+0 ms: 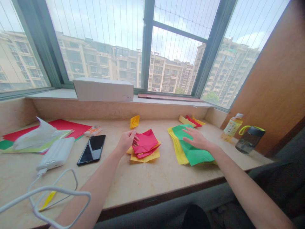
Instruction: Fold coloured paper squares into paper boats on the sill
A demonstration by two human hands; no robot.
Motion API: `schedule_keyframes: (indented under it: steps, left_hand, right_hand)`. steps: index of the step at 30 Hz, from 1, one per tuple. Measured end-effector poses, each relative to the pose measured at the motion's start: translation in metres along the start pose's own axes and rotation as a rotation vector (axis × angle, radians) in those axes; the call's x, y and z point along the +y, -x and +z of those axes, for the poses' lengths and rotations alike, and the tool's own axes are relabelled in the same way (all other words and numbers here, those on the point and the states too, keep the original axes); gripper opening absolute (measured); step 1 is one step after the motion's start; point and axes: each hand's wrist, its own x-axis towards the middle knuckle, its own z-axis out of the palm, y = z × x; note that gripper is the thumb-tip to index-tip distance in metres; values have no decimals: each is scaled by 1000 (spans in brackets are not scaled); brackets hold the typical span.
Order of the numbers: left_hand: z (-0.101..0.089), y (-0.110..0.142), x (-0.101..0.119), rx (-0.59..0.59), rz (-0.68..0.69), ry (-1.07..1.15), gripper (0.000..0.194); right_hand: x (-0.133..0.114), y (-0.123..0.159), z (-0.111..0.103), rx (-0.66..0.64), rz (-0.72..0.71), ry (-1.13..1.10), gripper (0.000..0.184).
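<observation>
My left hand [126, 141] rests at the left edge of a small pile of folded red and yellow paper [145, 147] on the marble ledge [147, 178]; its fingers curl onto the red piece. My right hand [196, 137] lies flat with fingers spread on a green sheet [195, 152] that tops a stack of yellow sheets [177, 148]. A folded yellow paper shape [134, 121] stands behind the red pile.
A black phone [92, 149], a white power bank [56, 153] with white cable [47, 190], tissue [39, 133] and red sheets [66, 126] lie left. A white box [103, 89] sits on the sill. Folded pieces [192, 121], a drink bottle [232, 127] and a dark bottle [249, 139] stand right.
</observation>
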Motion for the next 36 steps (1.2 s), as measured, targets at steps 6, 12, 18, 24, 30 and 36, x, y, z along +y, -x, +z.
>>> schedule_keyframes:
  steps: [6, 12, 18, 24, 30, 36]
  left_hand:
    - [0, 1, 0, -20, 12, -2, 35]
    - [2, -1, -1, -36, 30, -17, 38]
    - [3, -1, -1, -57, 35, -42, 41]
    - [5, 0, 0, -65, 49, -80, 45]
    - [8, 7, -2, -71, 251, -449, 41]
    - [9, 16, 1, 112, 667, -1002, 40]
  right_hand:
    - [10, -19, 63, -313, 114, 165, 75]
    - [10, -43, 29, -406, 108, 48, 80]
    - [9, -61, 45, -290, 266, 121, 81]
    - [12, -52, 85, -268, 309, 215, 77]
    - [35, -101, 34, -180, 213, 333, 64]
    - [77, -145, 10, -23, 335, 484, 43]
